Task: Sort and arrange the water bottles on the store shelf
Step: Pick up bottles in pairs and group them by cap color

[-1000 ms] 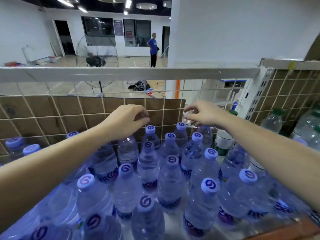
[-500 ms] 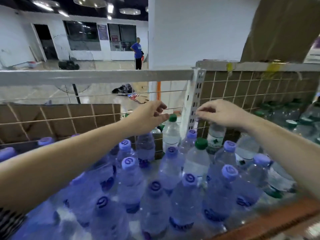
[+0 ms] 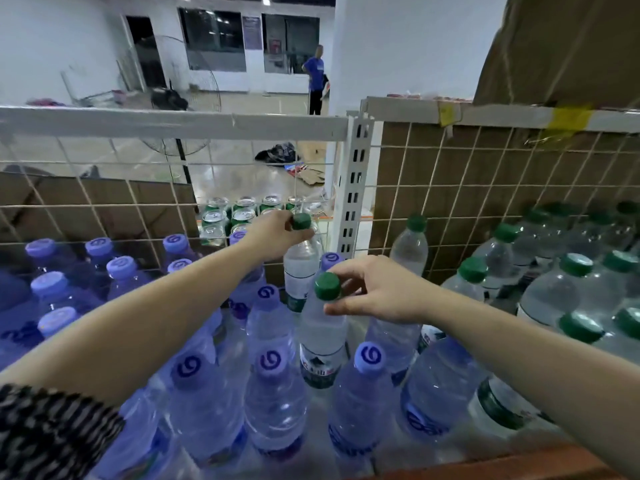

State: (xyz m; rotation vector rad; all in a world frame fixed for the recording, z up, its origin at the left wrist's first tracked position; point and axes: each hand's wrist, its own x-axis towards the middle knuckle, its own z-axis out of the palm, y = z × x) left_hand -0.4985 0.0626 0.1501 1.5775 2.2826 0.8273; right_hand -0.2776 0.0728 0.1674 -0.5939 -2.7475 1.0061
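Observation:
Several blue bottles with purple caps (image 3: 269, 362) fill the left and front of the shelf. Clear bottles with green caps (image 3: 576, 265) crowd the right section. Two green-capped bottles stand among the blue ones. My left hand (image 3: 273, 233) grips the neck of the far green-capped bottle (image 3: 299, 268) near the back mesh. My right hand (image 3: 377, 289) pinches the neck of the nearer green-capped bottle (image 3: 323, 327), just under its cap.
A wire mesh back (image 3: 104, 216) and a white slotted upright (image 3: 355, 188) divide the shelf sections. Green cans (image 3: 242, 213) sit behind the mesh. Cardboard backs the right section. A wooden shelf edge (image 3: 485, 465) runs along the front. A person stands far off in the room.
The view swung right and down. Both hands dropped from the back mesh onto the two green-capped bottles and closed on their necks.

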